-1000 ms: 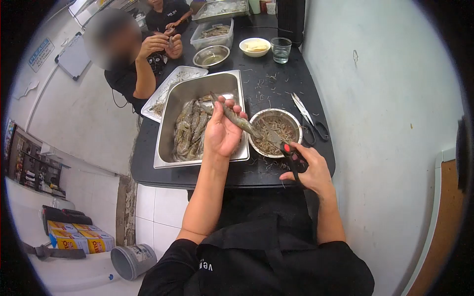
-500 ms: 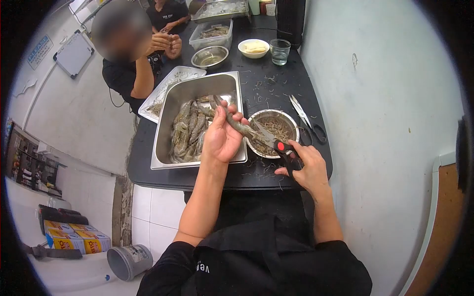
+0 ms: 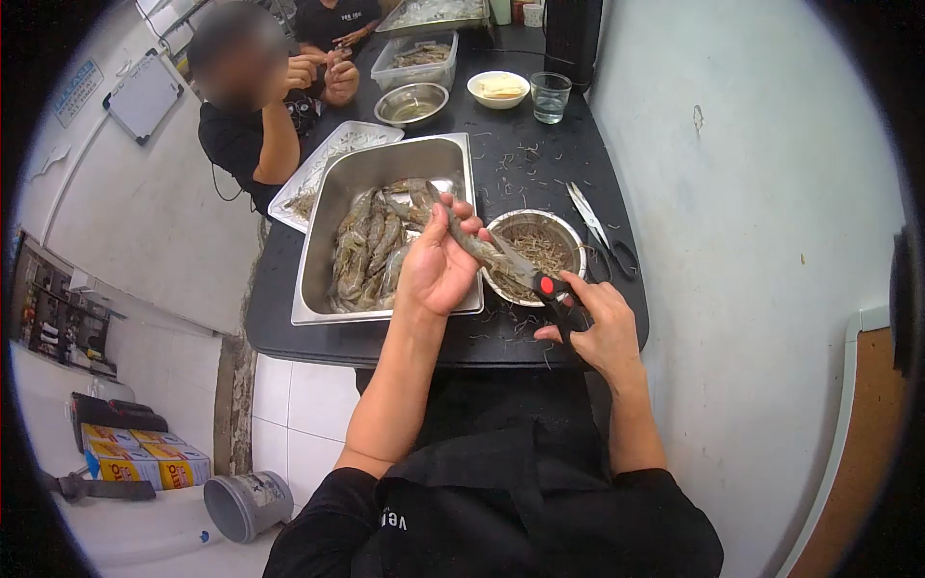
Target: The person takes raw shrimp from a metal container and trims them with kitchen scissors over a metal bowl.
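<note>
My left hand (image 3: 440, 260) is closed around a grey raw shrimp (image 3: 469, 243), holding it between the steel pan and the round bowl. In my right hand (image 3: 602, 323) is a pair of scissors (image 3: 551, 287) with black handles and a red pivot. The scissor blades lie against the shrimp's head end, above the bowl; I cannot tell how far apart they are. Several more shrimp (image 3: 361, 255) lie in the deep steel pan (image 3: 306, 289) at the left. Thin trimmed bits (image 3: 547, 250) fill much of the round metal bowl (image 3: 581, 252) beneath the scissors.
A second pair of scissors (image 3: 595, 223) lies right of the bowl, near the wall. Farther back stand a glass of water (image 3: 550, 99), a white bowl (image 3: 497, 102), a steel bowl (image 3: 411, 118) and a plastic tub (image 3: 453, 72). Two co-workers in black (image 3: 231, 144) are at the far left.
Both hands keep their hold, and the shrimp and scissors stay almost in place. The whole view has shifted slightly. The nearer co-worker's hands have moved a little.
</note>
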The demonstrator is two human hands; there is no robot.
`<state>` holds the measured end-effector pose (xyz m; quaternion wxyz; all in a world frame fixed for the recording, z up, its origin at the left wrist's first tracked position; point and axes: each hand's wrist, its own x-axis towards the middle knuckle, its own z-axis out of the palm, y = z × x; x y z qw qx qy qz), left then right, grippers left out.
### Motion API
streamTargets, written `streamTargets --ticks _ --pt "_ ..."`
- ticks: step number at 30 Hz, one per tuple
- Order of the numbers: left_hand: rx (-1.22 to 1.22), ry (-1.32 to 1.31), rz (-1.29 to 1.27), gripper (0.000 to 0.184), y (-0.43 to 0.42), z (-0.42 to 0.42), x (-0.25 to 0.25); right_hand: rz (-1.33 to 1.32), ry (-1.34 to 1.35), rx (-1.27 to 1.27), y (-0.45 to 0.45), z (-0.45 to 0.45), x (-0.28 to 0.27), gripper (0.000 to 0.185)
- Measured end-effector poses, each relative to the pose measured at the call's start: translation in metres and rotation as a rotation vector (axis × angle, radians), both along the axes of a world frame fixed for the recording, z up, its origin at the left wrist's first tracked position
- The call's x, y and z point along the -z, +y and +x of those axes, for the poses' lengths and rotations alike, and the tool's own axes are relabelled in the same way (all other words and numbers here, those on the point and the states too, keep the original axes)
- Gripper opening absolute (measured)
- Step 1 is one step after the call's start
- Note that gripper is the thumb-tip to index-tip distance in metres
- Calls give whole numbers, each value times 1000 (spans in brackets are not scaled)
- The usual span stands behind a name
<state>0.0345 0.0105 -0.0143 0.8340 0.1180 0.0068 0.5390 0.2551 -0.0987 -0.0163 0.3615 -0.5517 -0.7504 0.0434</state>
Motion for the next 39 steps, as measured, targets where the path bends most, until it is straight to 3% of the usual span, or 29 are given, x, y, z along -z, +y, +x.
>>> streamTargets --ticks 22,24,25,28,39 --pt "-118 250 -77 18 14 27 -9 -78 93 133 -3 16 26 59" --pt "-94 176 -31 18 17 21 -6 -133 337 52 -2 18 23 69" --pt "-67 101 13 18 19 18 -4 -130 337 46 -3 19 17 69" --pt "-40 54 11 18 23 11 -5 -98 147 6 -5 22 7 85" --pt "51 65 -44 18 20 4 -8 89 -49 10 3 12 -1 74"
